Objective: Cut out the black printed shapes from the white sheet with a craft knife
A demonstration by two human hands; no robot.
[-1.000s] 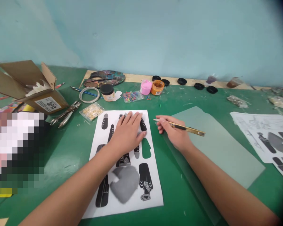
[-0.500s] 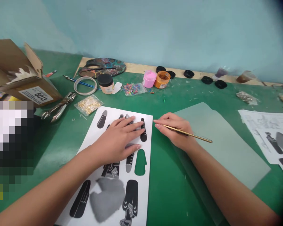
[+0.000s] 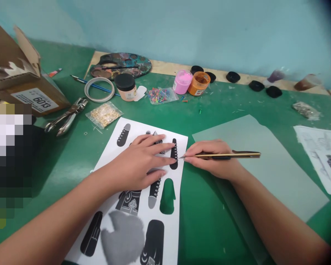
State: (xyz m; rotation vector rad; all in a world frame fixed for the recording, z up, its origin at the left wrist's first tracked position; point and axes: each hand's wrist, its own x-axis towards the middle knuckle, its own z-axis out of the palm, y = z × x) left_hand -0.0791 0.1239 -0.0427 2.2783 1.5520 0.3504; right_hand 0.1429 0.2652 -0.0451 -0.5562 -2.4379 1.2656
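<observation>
A white sheet printed with black and grey shapes lies on the green table. My left hand is spread flat on its upper part, fingers apart. At the sheet's right edge, my right hand grips a slim gold craft knife like a pen. Its pointed tip is at a small black shape with a looped edge, close to my left fingertips; whether it touches the paper I cannot tell. Below that shape, green table shows through a cut-out hole. My left hand hides several printed shapes.
A translucent sheet lies under my right forearm. Behind are a tape roll, paint jars, a palette and bags of small parts. Hole-punch pliers and a cardboard box stand left.
My right hand has brought the knife over the sheet's right edge to the small black shape, its handle now more level. My left hand stays flat on the paper. The camera view has shifted.
</observation>
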